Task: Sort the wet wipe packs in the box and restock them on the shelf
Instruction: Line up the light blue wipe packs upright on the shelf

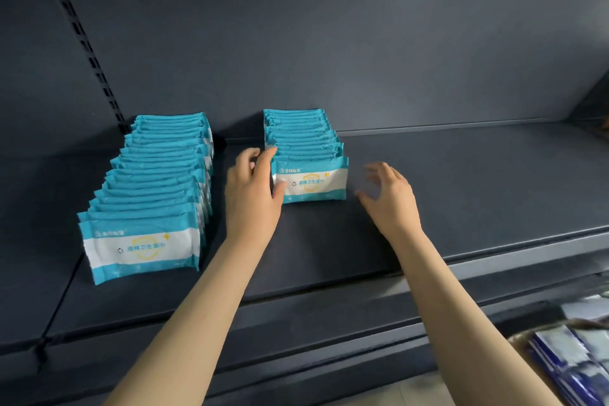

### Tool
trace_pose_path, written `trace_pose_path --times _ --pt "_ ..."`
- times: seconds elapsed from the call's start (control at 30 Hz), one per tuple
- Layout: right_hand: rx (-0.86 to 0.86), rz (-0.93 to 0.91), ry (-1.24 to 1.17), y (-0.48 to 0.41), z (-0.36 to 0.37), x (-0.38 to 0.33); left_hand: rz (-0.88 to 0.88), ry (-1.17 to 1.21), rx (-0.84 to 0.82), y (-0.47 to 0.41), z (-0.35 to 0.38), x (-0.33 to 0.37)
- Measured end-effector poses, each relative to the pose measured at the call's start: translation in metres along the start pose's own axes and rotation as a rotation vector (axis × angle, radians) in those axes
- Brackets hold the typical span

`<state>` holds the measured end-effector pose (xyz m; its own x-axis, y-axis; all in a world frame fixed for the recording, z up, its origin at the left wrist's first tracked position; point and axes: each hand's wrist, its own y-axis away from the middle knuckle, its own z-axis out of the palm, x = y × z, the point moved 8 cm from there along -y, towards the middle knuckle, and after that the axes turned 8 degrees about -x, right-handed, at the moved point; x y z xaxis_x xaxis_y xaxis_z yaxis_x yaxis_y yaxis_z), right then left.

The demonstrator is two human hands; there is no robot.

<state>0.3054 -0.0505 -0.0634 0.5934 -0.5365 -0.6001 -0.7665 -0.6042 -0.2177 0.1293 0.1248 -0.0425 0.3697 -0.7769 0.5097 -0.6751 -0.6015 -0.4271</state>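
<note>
Here the front pack (309,182) of the shorter row (301,133) stands upright on its long edge between the two hands, label facing out. It is a soft teal pouch with a white band, printed lettering and a yellow mark, its side seams crimped. The packs behind it lean one on another in the same pose, so only their teal top edges show. Standing them this way probably keeps each face readable and the file compact.

The left hand (252,194) lies against the row's near-left corner, with its thumb on the front pack's face and its fingers along the side. The fingers are loose, not clamped, apparently squaring the row. The right hand (390,198) hovers spread and empty just right of the row, clear of it and blurred.

Further left of the left hand a longer row (158,175) of matching packs reaches nearer the shelf (461,181) edge. Below the right forearm, a cardboard box (522,353) holds dark blue packs (573,359).
</note>
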Motion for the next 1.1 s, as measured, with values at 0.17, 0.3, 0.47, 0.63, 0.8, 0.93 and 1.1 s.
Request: trace_pose_path --times 0.17,0.3,0.47,0.63,0.8,0.93,1.1 --pt "0.185 0.021 0.078 0.038 -0.080 0.022 0.195 -0.125 -0.018 -0.004 -0.008 0.063" --pt "0.301 0.078 0.227 0.094 -0.155 0.057 0.370 -0.101 -0.054 0.012 0.014 0.144" --pt "0.398 0.227 0.383 0.210 -0.242 0.126 0.583 0.013 -0.108 0.082 0.067 0.266" --pt "0.418 0.449 0.402 0.356 -0.304 0.210 0.739 0.122 -0.250 0.186 0.127 0.382" --pt "0.422 0.685 0.437 0.490 -0.339 0.287 0.872 0.185 -0.444 0.295 0.194 0.475" --pt "0.418 0.859 0.406 0.573 -0.347 0.345 0.944 0.163 -0.624 0.368 0.252 0.524" --pt "0.452 1.063 0.336 0.649 -0.347 0.421 0.977 0.163 -0.821 0.431 0.332 0.572"
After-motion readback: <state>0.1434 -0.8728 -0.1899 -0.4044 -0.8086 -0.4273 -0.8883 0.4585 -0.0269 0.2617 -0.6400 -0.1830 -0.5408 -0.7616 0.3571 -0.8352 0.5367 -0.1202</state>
